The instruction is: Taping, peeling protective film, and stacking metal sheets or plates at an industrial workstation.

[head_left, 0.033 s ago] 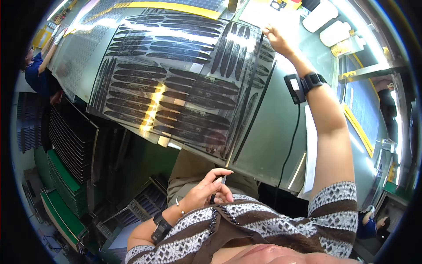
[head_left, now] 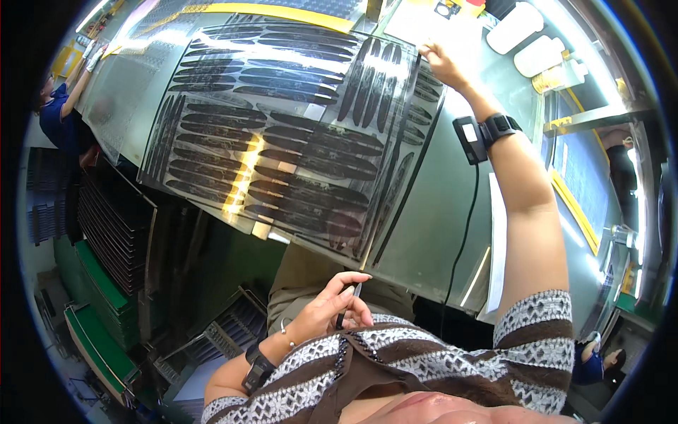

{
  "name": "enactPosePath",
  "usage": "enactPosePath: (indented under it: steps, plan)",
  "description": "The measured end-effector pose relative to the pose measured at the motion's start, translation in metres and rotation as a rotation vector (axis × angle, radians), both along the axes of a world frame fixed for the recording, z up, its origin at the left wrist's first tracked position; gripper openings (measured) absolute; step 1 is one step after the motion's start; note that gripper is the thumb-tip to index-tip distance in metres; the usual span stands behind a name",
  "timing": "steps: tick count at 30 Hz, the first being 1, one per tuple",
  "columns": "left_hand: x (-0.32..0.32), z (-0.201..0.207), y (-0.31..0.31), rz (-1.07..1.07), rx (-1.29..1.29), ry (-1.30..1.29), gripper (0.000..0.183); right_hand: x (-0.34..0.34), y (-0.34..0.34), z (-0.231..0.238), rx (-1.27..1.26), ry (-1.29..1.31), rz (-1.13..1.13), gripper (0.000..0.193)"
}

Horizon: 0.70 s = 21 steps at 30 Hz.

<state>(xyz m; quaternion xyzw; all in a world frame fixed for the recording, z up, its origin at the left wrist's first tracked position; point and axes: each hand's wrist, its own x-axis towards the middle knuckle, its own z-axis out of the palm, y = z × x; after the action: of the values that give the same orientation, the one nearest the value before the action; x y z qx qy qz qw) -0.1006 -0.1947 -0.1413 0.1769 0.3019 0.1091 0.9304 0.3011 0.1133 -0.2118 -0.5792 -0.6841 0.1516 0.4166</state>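
Observation:
A large clear film sheet (head_left: 321,112) printed with rows of long black leaf-like shapes lies over a glass-topped table (head_left: 431,212). My right hand (head_left: 450,68) is stretched out to its far right corner, fingers closed in a pinch there. Along the right side another layer with similar dark shapes (head_left: 404,173) shows from beneath. Close to my body, below the table's front edge, my left hand (head_left: 332,305) is closed round a slim pointed tool (head_left: 358,289) with a grey metal tip and a dark handle. The fingers partly hide it, so its exact kind is unclear.
White plastic bottles (head_left: 538,56) stand at the far right. A black cable (head_left: 460,247) runs from my right wrist device (head_left: 470,140) over the table edge. Racks of stacked dark trays (head_left: 113,226) stand at lower left. Another person (head_left: 60,116) works at far left.
My right wrist and its device have shifted very slightly left. My right hand stays at the film's corner, and my left hand still holds the pointed tool.

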Motion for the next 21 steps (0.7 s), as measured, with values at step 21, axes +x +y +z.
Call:
enactPosePath:
  steps: [21]
  plan:
    - [0.009,0.014,0.017,0.025,-0.003,0.006,0.057,-0.005,0.019,-0.003,-0.143,-0.43,-0.023,0.034]
